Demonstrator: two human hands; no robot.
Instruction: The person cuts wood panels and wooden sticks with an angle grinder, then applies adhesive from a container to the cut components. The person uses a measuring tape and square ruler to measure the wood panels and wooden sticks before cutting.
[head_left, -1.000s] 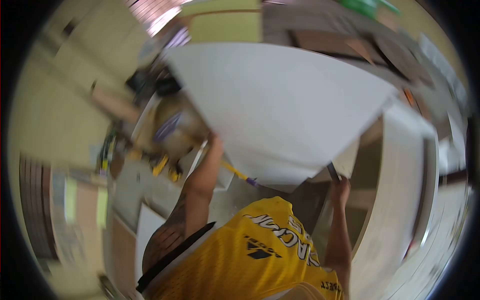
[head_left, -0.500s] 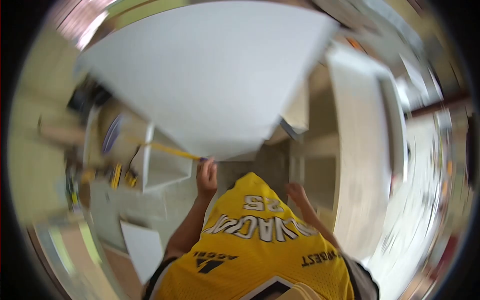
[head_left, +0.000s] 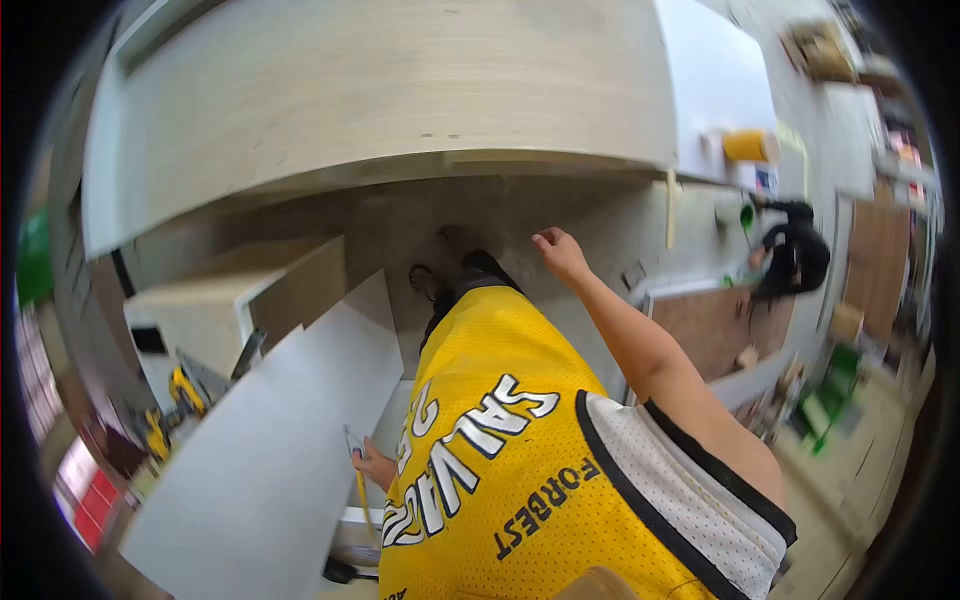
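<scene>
At my left side, my left hand [head_left: 374,466] is closed around a long, thin yellow strip-like tool [head_left: 362,492]. A bluish part and a thin pointed end show above the fingers; its exact kind I cannot tell. Just beyond that hand leans a large white panel [head_left: 250,440]. My right hand [head_left: 563,256] is stretched forward over the grey floor, with fingers curled together and nothing showing in them. Ahead of it lies a long pale wooden cabinet [head_left: 400,90] with white edges.
Yellow power tools [head_left: 182,392] rest at left near a white-edged box cabinet [head_left: 190,305]. A yellow container [head_left: 750,146] stands on a white surface at right. Another person [head_left: 797,250] in dark clothes bends over a brown board [head_left: 725,325]. Green items [head_left: 832,393] lie farther right.
My view and body have turned right, so the white panel has shifted from ahead to my left and the long cabinet is now in front. My right hand reaches farther forward.
</scene>
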